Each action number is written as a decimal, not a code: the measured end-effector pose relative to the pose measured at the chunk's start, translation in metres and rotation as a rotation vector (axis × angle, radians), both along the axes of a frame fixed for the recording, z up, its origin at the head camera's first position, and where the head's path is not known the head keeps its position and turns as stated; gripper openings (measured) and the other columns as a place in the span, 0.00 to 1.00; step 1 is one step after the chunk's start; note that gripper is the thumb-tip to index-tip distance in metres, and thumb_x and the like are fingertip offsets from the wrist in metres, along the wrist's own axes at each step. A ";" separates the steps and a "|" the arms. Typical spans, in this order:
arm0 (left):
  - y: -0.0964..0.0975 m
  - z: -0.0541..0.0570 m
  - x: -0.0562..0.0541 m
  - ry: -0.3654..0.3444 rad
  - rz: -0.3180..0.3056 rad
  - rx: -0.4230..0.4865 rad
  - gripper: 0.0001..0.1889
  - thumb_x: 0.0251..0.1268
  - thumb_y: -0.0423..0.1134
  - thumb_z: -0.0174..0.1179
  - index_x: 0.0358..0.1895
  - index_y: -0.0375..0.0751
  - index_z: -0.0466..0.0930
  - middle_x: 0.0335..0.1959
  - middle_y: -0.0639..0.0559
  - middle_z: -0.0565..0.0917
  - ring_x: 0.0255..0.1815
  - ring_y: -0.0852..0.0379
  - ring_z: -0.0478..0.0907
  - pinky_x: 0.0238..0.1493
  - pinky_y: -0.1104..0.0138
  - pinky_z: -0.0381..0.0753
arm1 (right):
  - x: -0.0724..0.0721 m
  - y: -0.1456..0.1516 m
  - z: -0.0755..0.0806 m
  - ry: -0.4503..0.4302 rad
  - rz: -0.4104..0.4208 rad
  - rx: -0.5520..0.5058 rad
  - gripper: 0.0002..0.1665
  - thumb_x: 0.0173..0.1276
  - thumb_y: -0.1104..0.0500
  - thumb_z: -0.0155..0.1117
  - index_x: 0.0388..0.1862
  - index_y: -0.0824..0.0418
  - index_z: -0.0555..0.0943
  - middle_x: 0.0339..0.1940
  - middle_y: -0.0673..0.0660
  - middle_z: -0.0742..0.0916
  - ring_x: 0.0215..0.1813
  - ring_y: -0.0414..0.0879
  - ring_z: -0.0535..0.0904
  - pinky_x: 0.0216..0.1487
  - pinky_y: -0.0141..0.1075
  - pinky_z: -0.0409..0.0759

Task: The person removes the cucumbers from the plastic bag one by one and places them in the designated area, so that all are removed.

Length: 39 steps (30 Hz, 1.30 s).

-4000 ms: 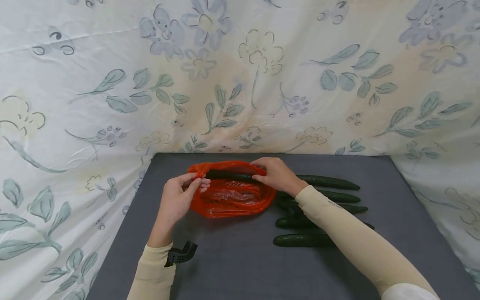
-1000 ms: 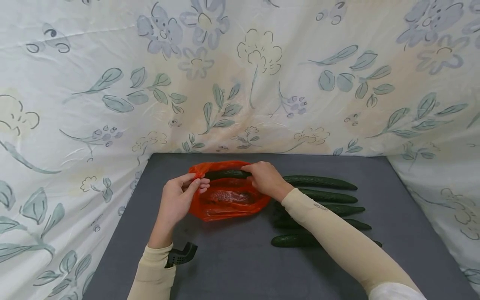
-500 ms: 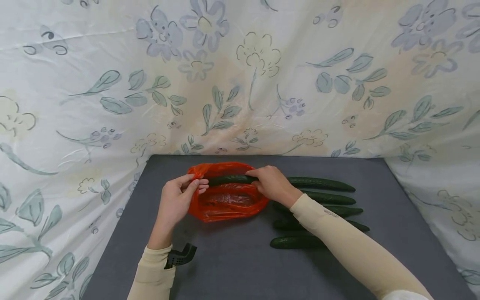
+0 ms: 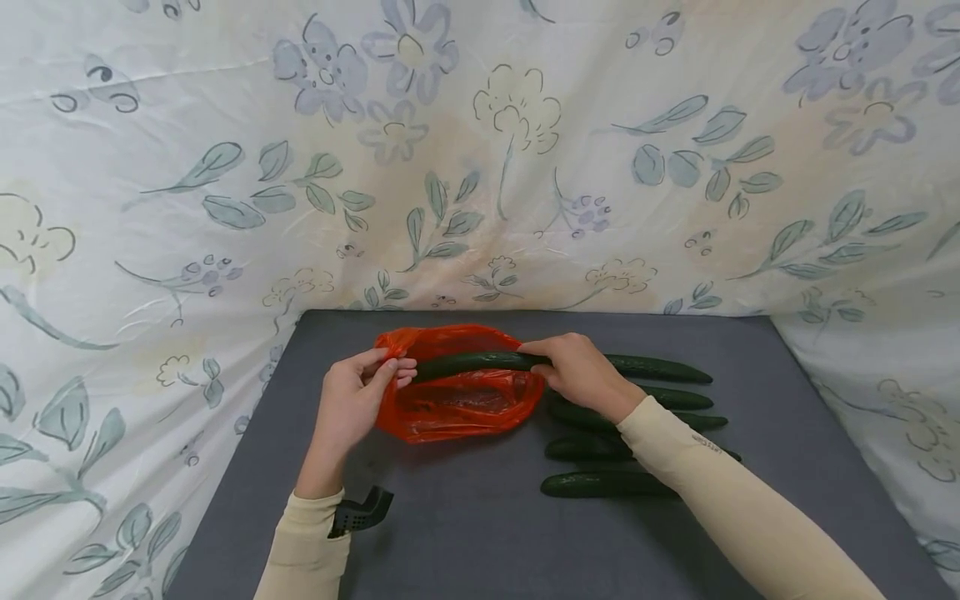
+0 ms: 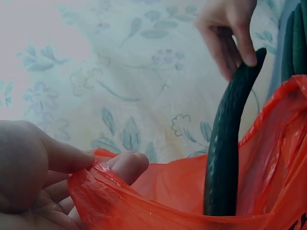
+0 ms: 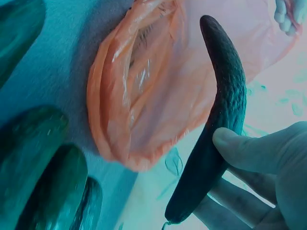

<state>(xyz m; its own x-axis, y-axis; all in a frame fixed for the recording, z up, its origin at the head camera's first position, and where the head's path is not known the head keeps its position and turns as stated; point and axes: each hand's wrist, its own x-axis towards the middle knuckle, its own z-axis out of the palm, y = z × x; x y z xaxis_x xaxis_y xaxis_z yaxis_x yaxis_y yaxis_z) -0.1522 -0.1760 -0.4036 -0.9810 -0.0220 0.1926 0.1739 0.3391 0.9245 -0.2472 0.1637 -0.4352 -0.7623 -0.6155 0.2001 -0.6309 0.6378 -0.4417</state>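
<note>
My left hand [image 4: 352, 400] pinches the gathered left rim of a red plastic bag [image 4: 442, 429], whose mouth stands open. My right hand [image 4: 581, 371] holds a long dark green cucumber [image 4: 480, 362] near its right end. In the head view the cucumber lies level across the bag's mouth, its far end close by my left fingertips. The left wrist view has the cucumber [image 5: 224, 143] slanting up from the bag's opening to the right fingers. Thumb and fingers of the right hand [image 6: 264, 163] grip it from opposite sides in the right wrist view.
Several more cucumbers [image 4: 600, 484] lie side by side on the dark grey table [image 4: 480, 542], right of the bag and partly under my right forearm. A floral cloth [image 4: 480, 167] hangs behind and at both sides. A black mount [image 4: 363, 510] juts from my left wrist.
The right hand has moved right with the cucumber over the last second, and more of the cucumber's length now shows. The left hand keeps its pinch on the bag's rim.
</note>
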 end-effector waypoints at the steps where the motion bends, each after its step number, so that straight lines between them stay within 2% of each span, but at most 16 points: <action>1: 0.000 0.000 0.000 0.000 0.000 -0.001 0.20 0.83 0.31 0.61 0.70 0.24 0.79 0.50 0.35 0.91 0.47 0.41 0.92 0.52 0.69 0.87 | 0.001 0.005 0.001 0.006 0.003 -0.001 0.25 0.74 0.67 0.74 0.69 0.60 0.87 0.57 0.58 0.92 0.20 0.39 0.70 0.28 0.37 0.75; 6: 0.000 0.000 0.001 -0.005 0.003 0.011 0.20 0.83 0.31 0.61 0.70 0.24 0.79 0.50 0.35 0.91 0.48 0.37 0.91 0.52 0.68 0.88 | 0.009 0.027 0.003 0.060 0.006 -0.002 0.25 0.73 0.67 0.76 0.67 0.58 0.88 0.57 0.55 0.92 0.30 0.39 0.78 0.34 0.38 0.79; 10: 0.000 0.000 0.002 -0.013 -0.002 0.021 0.20 0.83 0.30 0.60 0.70 0.23 0.78 0.51 0.34 0.91 0.46 0.48 0.93 0.54 0.63 0.88 | 0.016 0.044 0.002 0.083 -0.004 -0.011 0.25 0.73 0.66 0.76 0.67 0.55 0.88 0.56 0.53 0.92 0.34 0.39 0.80 0.35 0.38 0.79; 13: 0.000 0.001 0.002 -0.017 -0.003 0.018 0.21 0.84 0.30 0.60 0.71 0.22 0.77 0.51 0.34 0.90 0.44 0.54 0.93 0.54 0.62 0.88 | 0.018 0.057 0.001 0.098 -0.004 -0.024 0.25 0.72 0.66 0.77 0.67 0.55 0.88 0.56 0.53 0.92 0.31 0.39 0.79 0.34 0.38 0.79; 18: -0.002 0.001 0.002 -0.019 0.003 0.006 0.21 0.84 0.30 0.60 0.72 0.21 0.76 0.51 0.34 0.91 0.44 0.54 0.93 0.54 0.63 0.88 | 0.021 0.076 0.001 0.137 -0.007 -0.041 0.26 0.71 0.67 0.78 0.67 0.54 0.88 0.57 0.52 0.92 0.33 0.37 0.81 0.36 0.38 0.81; 23: -0.002 0.001 0.003 -0.020 0.002 0.007 0.21 0.84 0.30 0.60 0.71 0.21 0.76 0.51 0.34 0.91 0.44 0.55 0.93 0.54 0.63 0.88 | 0.028 0.091 0.004 0.172 -0.027 -0.051 0.28 0.69 0.68 0.79 0.67 0.54 0.88 0.57 0.54 0.92 0.31 0.35 0.79 0.35 0.39 0.80; 27: -0.003 0.001 0.002 -0.012 0.006 -0.006 0.21 0.84 0.30 0.60 0.71 0.22 0.77 0.50 0.34 0.91 0.44 0.55 0.93 0.53 0.67 0.88 | 0.035 0.103 0.006 0.188 -0.044 -0.051 0.29 0.69 0.68 0.79 0.68 0.54 0.88 0.57 0.55 0.92 0.28 0.33 0.77 0.33 0.37 0.80; 30: -0.003 0.001 0.001 -0.004 0.000 -0.005 0.20 0.83 0.30 0.60 0.70 0.22 0.78 0.50 0.35 0.91 0.44 0.55 0.93 0.53 0.67 0.88 | 0.040 0.113 0.007 0.210 -0.059 -0.043 0.30 0.68 0.67 0.80 0.68 0.54 0.88 0.57 0.55 0.92 0.30 0.34 0.81 0.33 0.38 0.81; 34: -0.003 0.001 0.001 0.002 -0.008 -0.005 0.19 0.83 0.29 0.60 0.69 0.22 0.78 0.50 0.34 0.91 0.44 0.53 0.93 0.53 0.67 0.88 | 0.046 0.126 0.006 0.245 -0.079 -0.026 0.31 0.66 0.68 0.81 0.68 0.54 0.88 0.57 0.54 0.92 0.40 0.38 0.88 0.33 0.38 0.84; 39: -0.004 0.001 0.000 0.000 0.000 -0.021 0.19 0.83 0.29 0.60 0.69 0.22 0.79 0.50 0.34 0.91 0.45 0.51 0.93 0.53 0.68 0.88 | 0.054 0.142 0.006 0.246 -0.096 -0.049 0.33 0.64 0.70 0.81 0.68 0.55 0.88 0.56 0.56 0.92 0.36 0.39 0.88 0.28 0.35 0.81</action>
